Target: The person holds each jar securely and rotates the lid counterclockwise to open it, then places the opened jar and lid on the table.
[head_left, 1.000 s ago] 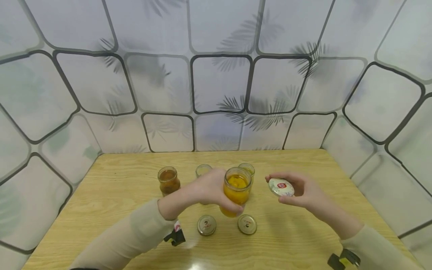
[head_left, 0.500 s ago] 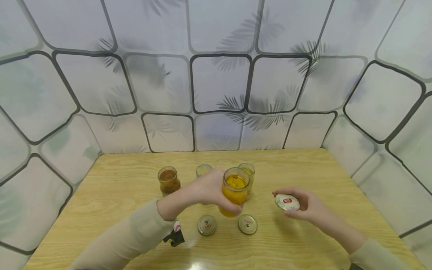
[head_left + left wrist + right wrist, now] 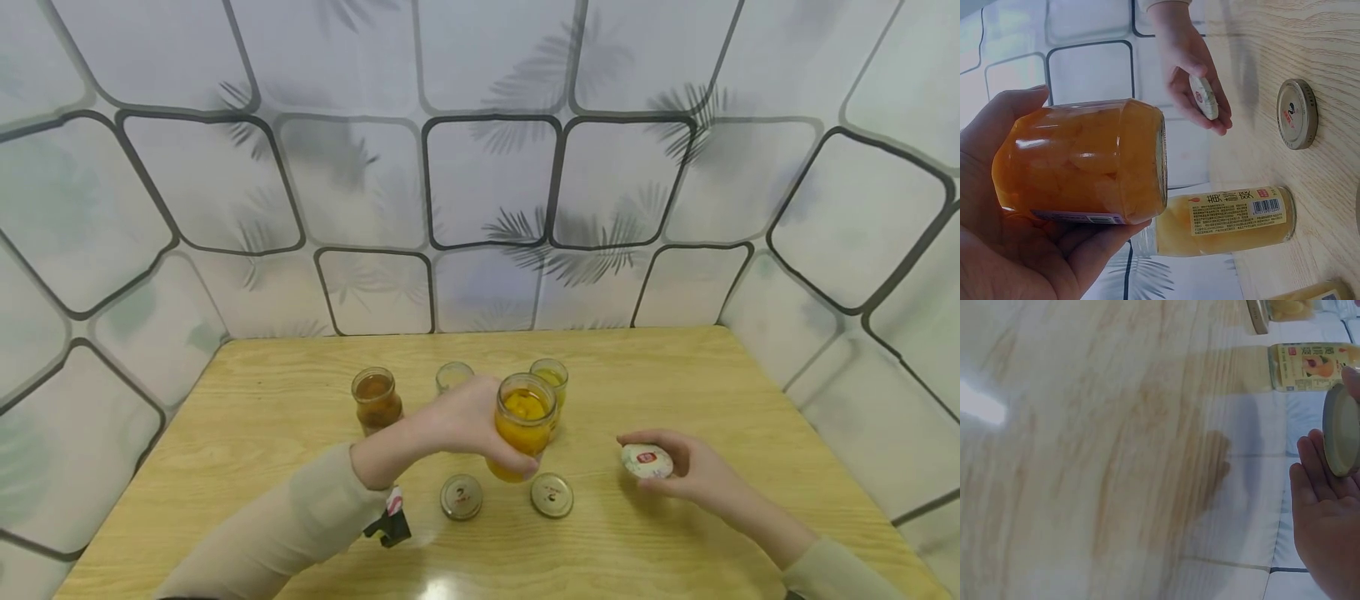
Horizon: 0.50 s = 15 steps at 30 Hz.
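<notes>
My left hand [image 3: 468,414] grips an open glass jar of orange fruit in syrup [image 3: 522,429], held above the table. In the left wrist view the fingers and thumb wrap round the base end of this jar [image 3: 1085,162], and its mouth has no lid. Off to the right, my right hand [image 3: 693,471] pinches a white jar lid with a red mark [image 3: 647,460] by its edge, low over the table. The pale underside of that lid [image 3: 1342,428] shows in the right wrist view.
Two metal lids, a left one [image 3: 461,497] and a right one [image 3: 551,496], lie in front of the held jar. Behind stand an open jar of brown contents [image 3: 377,404], a glass jar [image 3: 453,375] partly hidden by the left hand, and a yellow-filled jar [image 3: 553,377].
My right hand has moved down and to the right with the lid, nearer the tabletop. The left hand and its jar have stayed almost still.
</notes>
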Motion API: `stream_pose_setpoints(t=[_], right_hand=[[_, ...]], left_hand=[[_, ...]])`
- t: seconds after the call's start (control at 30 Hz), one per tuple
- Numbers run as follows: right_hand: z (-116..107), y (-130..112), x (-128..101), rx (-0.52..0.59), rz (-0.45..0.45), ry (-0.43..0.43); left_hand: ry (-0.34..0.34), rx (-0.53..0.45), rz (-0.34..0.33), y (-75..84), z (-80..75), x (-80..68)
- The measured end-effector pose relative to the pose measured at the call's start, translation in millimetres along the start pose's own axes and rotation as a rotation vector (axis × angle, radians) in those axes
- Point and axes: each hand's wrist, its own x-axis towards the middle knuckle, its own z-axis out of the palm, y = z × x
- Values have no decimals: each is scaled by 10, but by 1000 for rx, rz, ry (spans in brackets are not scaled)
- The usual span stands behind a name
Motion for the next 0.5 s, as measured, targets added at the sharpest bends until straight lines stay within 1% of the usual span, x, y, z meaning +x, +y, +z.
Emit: stream_pose_setpoints(t=[0.03, 0.17, 0.3, 0.43, 0.5], right_hand=[[0, 13, -5, -31, 5, 7], [23, 39, -29, -212, 40, 44], [73, 41, -43, -396, 77, 45], [112, 73, -48, -545, 59, 36], [127, 98, -50, -613, 28, 35]], left_hand=[[-2, 0, 1, 0, -2, -1], [-10, 0, 1, -7, 3, 2], [-14, -15, 6, -7, 13, 7], [-19, -29, 4, -9, 22, 12], [-19, -29, 4, -10, 23, 10]])
